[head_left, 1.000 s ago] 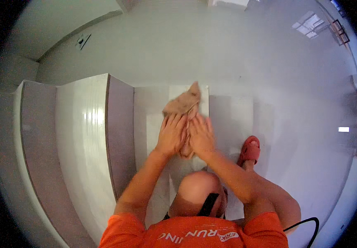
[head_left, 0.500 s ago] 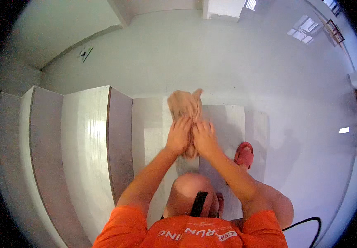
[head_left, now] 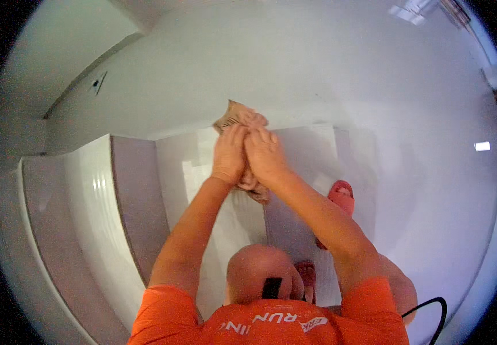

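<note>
A crumpled beige cloth [head_left: 240, 112] lies under both hands on the pale step [head_left: 188, 190], close to the far edge. My left hand [head_left: 229, 154] rests on its left part, fingers together over it and pointing away from me. My right hand [head_left: 265, 156] presses alongside, touching or nearly touching the left, its fingers curled onto the cloth. The middle of the cloth is hidden beneath them, and its lower end shows below my wrists.
Other stair steps [head_left: 87, 218] climb on the left. A glossy grey floor [head_left: 294, 52] spreads beyond and to the right. My foot in a red slipper [head_left: 341, 198] is on the right, my bent knee [head_left: 260, 276] below my hands. A black cable [head_left: 441, 310] curves at lower right.
Both hands and the cloth have shifted up and a little left in the picture, and the cloth's shape has changed. The surroundings have also shifted as the view moved.
</note>
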Available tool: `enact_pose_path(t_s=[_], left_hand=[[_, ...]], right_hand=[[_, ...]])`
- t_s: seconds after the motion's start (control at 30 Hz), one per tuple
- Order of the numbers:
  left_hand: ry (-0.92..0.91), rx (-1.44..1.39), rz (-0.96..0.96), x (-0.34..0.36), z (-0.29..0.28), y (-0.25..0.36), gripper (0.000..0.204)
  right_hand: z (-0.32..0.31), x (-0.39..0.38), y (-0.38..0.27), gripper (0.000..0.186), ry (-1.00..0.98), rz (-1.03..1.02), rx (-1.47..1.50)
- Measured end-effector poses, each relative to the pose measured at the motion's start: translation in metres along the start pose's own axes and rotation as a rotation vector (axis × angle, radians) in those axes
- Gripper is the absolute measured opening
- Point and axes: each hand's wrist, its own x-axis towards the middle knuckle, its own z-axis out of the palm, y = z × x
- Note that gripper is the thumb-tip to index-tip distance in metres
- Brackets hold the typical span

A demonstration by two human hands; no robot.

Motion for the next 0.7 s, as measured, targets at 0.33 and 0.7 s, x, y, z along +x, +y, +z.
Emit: enact_pose_path(t_s=[0.33,0.7], left_hand=[[-0.002,0.018,-0.09,-0.054,-0.006,0.005,0.041],[-0.114,0.059,-0.048,-0.127,-0.026,0.015,0.047]], right_hand=[[-0.01,-0.029,-0.031,0.028,-0.13,-0.032,-0.16],[-0.003,-0.068,-0.08,0.039,-0.086,0.039,0.112]])
